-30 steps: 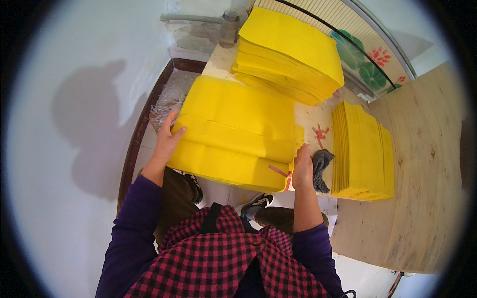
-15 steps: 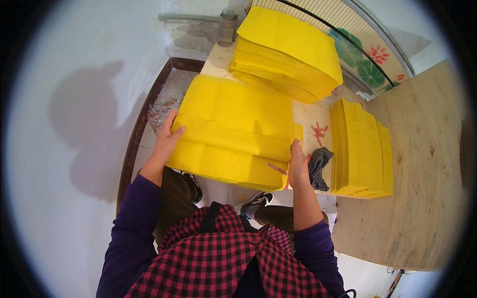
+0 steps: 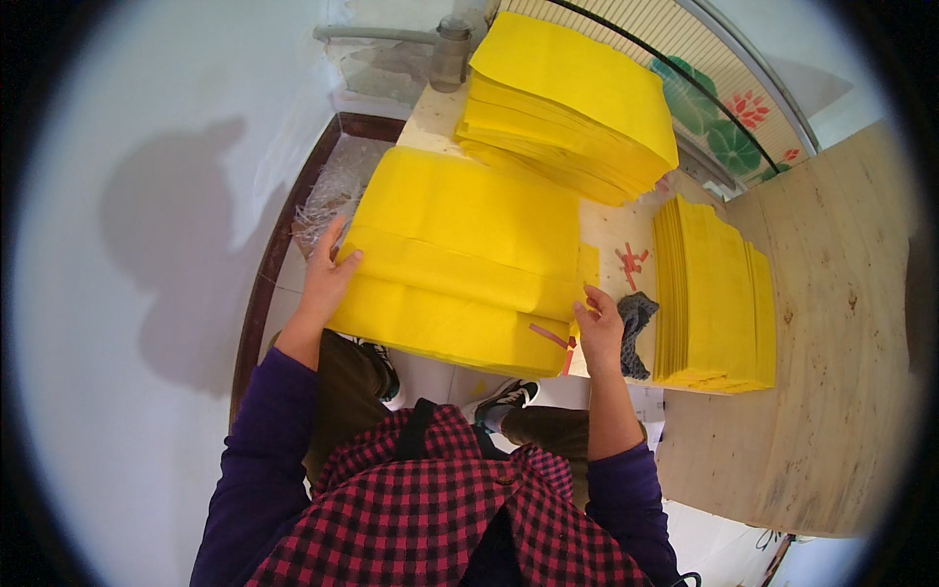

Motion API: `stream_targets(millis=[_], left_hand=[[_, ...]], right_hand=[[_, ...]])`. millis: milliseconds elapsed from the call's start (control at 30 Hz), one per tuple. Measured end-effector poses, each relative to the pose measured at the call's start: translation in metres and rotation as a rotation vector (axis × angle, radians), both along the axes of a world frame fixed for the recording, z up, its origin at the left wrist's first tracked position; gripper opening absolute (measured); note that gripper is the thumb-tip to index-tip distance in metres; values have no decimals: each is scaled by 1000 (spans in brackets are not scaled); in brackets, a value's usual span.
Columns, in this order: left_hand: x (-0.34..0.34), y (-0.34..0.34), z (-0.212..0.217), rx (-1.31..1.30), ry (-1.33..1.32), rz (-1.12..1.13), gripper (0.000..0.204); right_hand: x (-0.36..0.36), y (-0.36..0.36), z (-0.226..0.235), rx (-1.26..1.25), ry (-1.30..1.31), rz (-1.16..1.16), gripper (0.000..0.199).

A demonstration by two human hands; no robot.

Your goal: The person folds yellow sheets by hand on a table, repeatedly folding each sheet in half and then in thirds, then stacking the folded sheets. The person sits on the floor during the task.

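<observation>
Shifted slightly outward since half a second ago, the right hand [image 3: 603,328] has curled its fingers, while the left hand [image 3: 326,279] stays put. Between the hands, on the worktop [image 3: 611,230] and overhanging its near edge, lies a wide stack of yellow fabric sheets [image 3: 469,225]. The left hand rests along the stack's left edge, thumb spread from the fingers; whether the right hand's thumb and forefinger pinch anything at the opposite edge, I cannot tell. A red strip [image 3: 551,335] lies just beside the right hand; a grey knitted cloth [image 3: 638,333] sits on its other side. Steadying the sheets best calls for even, flat pressure from both sides, keeping edges flush without buckling the top layer or catching the strip.
</observation>
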State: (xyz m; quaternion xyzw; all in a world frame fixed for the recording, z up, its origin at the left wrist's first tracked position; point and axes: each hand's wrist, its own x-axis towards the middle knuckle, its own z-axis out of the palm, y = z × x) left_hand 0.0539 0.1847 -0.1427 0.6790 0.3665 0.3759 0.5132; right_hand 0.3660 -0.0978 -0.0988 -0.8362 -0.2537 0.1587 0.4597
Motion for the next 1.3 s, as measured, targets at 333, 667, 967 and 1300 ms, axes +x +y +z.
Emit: stream_targets(millis=[333, 667, 967, 1300], left_hand=[[0, -5, 10, 361, 183, 8, 66], [4, -8, 14, 366, 222, 0, 64], [2, -9, 22, 357, 230, 3, 64], [56, -3, 90, 568, 505, -513, 74]], right_hand=[[23, 48, 31, -349, -472, 636, 42], [26, 60, 35, -698, -389, 601, 47], [28, 49, 35, -384, -161, 567, 31], [15, 37, 30, -34, 89, 455, 15]])
